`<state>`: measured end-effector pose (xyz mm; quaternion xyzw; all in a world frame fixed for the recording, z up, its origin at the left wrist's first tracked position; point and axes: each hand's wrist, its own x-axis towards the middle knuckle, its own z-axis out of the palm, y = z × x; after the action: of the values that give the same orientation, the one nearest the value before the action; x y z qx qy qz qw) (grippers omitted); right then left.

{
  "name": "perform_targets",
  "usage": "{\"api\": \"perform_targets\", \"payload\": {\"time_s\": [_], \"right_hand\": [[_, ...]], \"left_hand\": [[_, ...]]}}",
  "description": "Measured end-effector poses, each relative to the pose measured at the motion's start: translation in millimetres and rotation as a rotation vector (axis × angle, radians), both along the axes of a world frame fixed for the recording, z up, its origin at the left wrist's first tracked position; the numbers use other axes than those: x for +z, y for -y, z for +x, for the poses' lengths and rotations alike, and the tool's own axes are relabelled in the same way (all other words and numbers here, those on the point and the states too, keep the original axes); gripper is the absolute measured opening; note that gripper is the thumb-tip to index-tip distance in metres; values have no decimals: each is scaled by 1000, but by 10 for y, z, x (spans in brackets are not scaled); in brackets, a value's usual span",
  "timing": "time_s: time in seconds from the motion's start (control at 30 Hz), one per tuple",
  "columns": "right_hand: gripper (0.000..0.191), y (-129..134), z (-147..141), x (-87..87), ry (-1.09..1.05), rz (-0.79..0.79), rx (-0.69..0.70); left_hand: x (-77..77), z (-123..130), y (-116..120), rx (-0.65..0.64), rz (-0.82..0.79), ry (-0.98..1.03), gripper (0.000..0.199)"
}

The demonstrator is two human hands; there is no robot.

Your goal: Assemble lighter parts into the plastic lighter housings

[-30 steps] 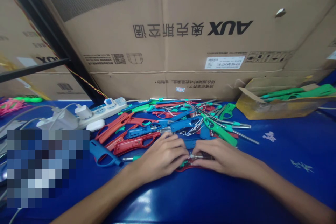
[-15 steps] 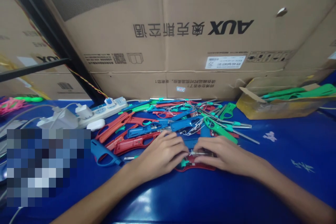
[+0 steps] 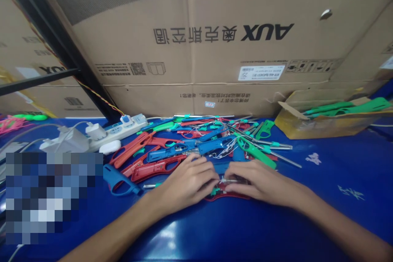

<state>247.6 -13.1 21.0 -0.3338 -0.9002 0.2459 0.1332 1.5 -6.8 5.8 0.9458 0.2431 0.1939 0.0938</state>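
Note:
Both hands meet low in the middle of the head view, over a red lighter casing [image 3: 236, 197] lying on the blue tabletop. A small green part [image 3: 214, 192] shows in the casing. My left hand [image 3: 196, 178] is closed, its fingertips pinched at the casing's left part; what they hold is hidden. My right hand [image 3: 258, 182] is closed too, thumb and fingers on a thin metal piece [image 3: 233, 180] that points toward the left fingertips. Just behind the hands lie red casings [image 3: 158, 168], blue casings [image 3: 215, 145] and a green casing [image 3: 256, 151] in a heap with metal tubes and white wires.
A blue casing [image 3: 121, 180] lies left of the heap. Further left are a power strip [image 3: 118, 132] with plugs and a white rounded case [image 3: 110, 147]. At right stands an open cardboard box [image 3: 319, 127] holding green casings. A large cardboard sheet [image 3: 196, 61] walls off the back.
The whole view has shifted slightly to the left. Both hands stay at the red lighter casing, with only slight finger movement.

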Motion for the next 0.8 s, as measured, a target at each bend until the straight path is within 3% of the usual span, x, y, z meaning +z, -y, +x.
{"api": "perform_targets", "payload": {"time_s": [0.8], "right_hand": [[20,9,-22,-16,-55,-52,-23]], "left_hand": [[30,-16,-10,-15,10,23,19]]}}
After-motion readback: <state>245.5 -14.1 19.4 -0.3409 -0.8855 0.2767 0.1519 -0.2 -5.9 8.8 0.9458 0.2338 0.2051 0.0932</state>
